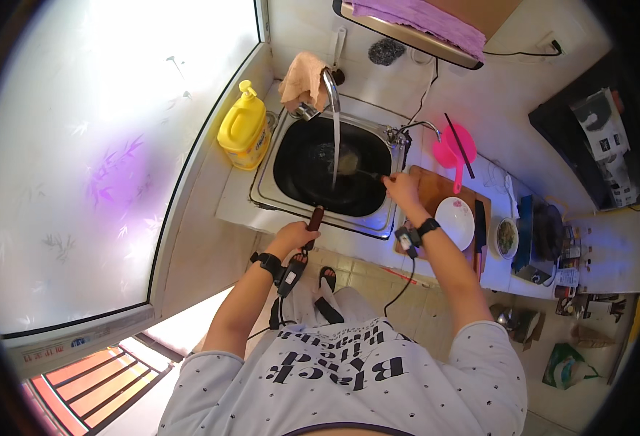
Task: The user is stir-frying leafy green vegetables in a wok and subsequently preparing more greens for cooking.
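A black wok (309, 185) lies in the stainless steel sink (268, 191), and water from the faucet (330, 90) runs into it. My left hand (297, 238) is closed around the wok's brown handle (315, 220) at the sink's front edge. Over the right side of the wok, my right hand (403, 191) grips the handle end of a slim utensil reaching into the wok; its far end lies near a pale patch in the water, and its kind is unclear. A brown cloth (304, 79) hangs over the faucet's body.
A yellow pump bottle (243, 131) stands left of the sink. To the right are a pink ladle (453, 147) with a dark stick across it, a cutting board (423, 177) bearing a white bowl (454, 223), a knife (480, 223), a bowl of food (507, 238) and a stove (524, 234).
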Demonstrator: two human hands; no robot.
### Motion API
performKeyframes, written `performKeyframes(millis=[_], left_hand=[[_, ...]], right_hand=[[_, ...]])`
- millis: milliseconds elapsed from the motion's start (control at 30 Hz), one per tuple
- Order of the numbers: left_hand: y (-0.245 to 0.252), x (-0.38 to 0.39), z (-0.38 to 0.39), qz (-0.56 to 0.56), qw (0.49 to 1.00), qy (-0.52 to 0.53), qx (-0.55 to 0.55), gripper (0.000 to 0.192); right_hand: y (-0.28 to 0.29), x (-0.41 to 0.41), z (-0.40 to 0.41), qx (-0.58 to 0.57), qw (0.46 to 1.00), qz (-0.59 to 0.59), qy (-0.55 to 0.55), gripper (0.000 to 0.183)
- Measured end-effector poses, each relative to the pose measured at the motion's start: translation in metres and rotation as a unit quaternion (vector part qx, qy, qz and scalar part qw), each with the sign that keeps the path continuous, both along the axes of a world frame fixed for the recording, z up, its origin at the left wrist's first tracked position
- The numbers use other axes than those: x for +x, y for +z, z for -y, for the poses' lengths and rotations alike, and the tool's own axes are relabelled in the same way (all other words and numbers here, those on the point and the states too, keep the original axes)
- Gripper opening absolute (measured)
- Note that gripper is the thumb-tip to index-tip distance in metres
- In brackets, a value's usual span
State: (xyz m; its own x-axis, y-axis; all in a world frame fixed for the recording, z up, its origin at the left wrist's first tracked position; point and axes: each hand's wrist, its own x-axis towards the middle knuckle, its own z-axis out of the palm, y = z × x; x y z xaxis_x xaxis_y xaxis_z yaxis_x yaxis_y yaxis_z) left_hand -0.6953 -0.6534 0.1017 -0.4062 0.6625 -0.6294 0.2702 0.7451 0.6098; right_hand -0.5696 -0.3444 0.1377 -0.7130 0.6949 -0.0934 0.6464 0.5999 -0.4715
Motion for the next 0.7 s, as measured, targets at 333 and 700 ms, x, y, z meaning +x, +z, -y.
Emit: performKeyframes(millis=[333,700], left_hand=[[-0.001,-0.009,0.01,0.065,0.997,-0.032,-0.007,0.058],[0.005,-0.004,0.003,0.1,0.994,-0.04,-0.007,0.053]], right_hand=[[0.048,-0.019,0.031,-0.022,0.972,-0.083,0.219,0.033],[0.052,-0.04,0.003,0.127,0.981,0.142,0.045,0.031]])
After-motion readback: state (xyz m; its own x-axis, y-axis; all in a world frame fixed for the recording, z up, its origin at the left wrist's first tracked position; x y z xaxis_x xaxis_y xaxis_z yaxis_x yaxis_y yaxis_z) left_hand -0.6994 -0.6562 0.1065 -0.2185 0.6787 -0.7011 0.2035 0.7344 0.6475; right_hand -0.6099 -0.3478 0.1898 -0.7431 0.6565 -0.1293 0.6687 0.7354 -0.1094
